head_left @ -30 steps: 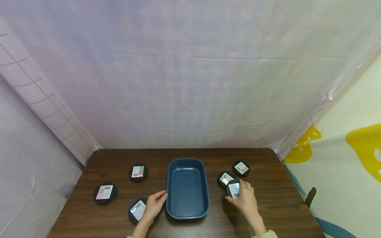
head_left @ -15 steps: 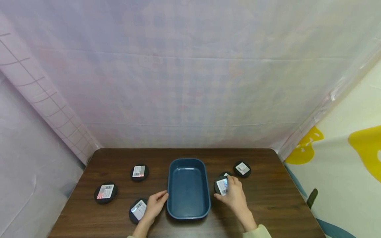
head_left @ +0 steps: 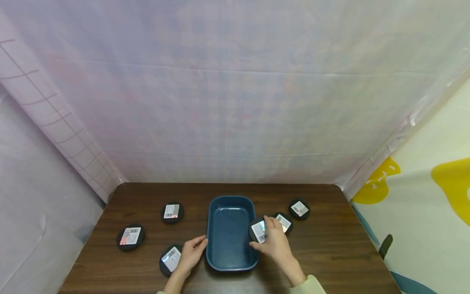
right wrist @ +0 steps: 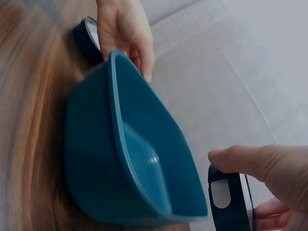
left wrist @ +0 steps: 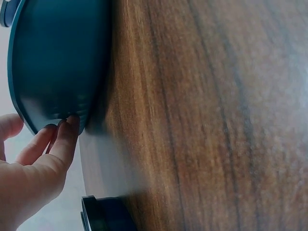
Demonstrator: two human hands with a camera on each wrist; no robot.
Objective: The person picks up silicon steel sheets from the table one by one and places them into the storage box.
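While a pale checked cloth point(head_left: 235, 106) covers the back, a dark wood-grain table point(head_left: 341, 245) fills the lower part of the head view. On it, near the middle, a blue rectangular bin point(head_left: 229, 245), long side running away from the person.

Left hand point(head_left: 191, 253): at the bin's left side, fingers resting against its outer wall, relaxed. Right hand point(head_left: 275, 243): grasping, thumb and fingers pinching a black round tin point(head_left: 258, 233) by its edge. This held tin is raised off the table at the bin's right rim, overlapping it in the head view; whether it has crossed inside, cannot tell.

Other tins flat on the table. Right of bin, two: a near tin point(head_left: 288, 224), partly behind the right hand, and a far tin point(head_left: 299, 209). Left of bin, three: an outer tin point(head_left: 130, 237), a rear tin point(head_left: 172, 212), a front tin point(head_left: 170, 260) just beside the left hand.

White barcode labels point(head_left: 171, 211) face up.
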